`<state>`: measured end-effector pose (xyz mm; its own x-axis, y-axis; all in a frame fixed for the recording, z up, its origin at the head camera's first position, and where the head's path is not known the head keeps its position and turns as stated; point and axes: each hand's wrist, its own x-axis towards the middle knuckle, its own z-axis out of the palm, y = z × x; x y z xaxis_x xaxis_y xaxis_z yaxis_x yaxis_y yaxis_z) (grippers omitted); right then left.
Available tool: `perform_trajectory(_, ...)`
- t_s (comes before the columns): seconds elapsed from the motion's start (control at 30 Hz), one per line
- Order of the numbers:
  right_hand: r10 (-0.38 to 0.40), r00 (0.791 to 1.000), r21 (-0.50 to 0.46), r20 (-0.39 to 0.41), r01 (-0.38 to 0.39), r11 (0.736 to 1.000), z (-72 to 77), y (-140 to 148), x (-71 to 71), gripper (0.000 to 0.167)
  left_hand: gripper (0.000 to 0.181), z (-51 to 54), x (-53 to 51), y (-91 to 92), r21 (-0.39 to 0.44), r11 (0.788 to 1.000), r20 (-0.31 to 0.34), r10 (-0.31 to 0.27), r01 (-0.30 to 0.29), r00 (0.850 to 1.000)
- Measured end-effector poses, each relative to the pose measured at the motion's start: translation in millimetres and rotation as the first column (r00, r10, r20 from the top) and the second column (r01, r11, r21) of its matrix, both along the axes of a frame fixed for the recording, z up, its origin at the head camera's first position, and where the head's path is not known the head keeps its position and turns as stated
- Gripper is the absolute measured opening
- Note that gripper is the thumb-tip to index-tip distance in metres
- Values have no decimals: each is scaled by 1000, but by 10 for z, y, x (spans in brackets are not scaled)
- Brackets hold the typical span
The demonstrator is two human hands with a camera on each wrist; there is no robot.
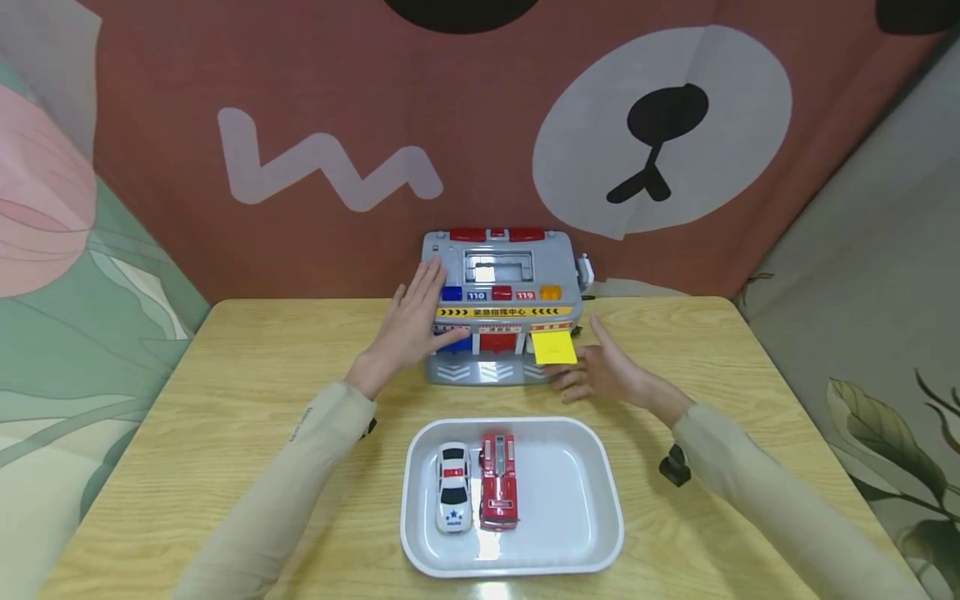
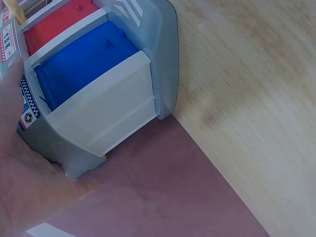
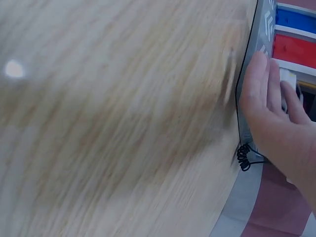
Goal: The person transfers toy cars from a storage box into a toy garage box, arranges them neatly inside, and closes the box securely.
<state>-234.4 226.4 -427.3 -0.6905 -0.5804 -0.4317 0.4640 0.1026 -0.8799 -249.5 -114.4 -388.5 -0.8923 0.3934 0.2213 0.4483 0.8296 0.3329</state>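
L grip on station, R grip by raised yellow door, both uncurled; white toy prob. part-in, police car & truck in tray apprx. left.

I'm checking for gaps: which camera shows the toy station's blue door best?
The left wrist view: the blue door appears large and close, with nothing in front of it. The head view shows it small, partly covered by the left hand; the right wrist view catches only part, cut by the frame edge.
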Motion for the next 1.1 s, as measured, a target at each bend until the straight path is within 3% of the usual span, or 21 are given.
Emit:
perform_trajectory(0.27, -49, 999, 37, -14, 50, 998, 2, -73, -42, 109, 103, -5, -3, -13, -5, 1000, -2, 0, 0, 1000)
perform_trajectory(0.57, -12, 999, 30, -30, 13, 999, -7, -52, -38, 109, 103, -4, 3, -41, 5, 1000, 1, 9, -9, 1000)
perform_trajectory(0.73, -32, 999, 37, -2, 32, 999, 9, -32, -49, 110, 103, 3, 5, -41, 2, 1000, 0, 12, -12, 1000)
perform_trajectory(1.1, -34, 998, 40, -54, 36, 999, -19, -32, 49, 106, 103, -28, 19, -32, 10, 1000, -11, -4, 5, 1000)
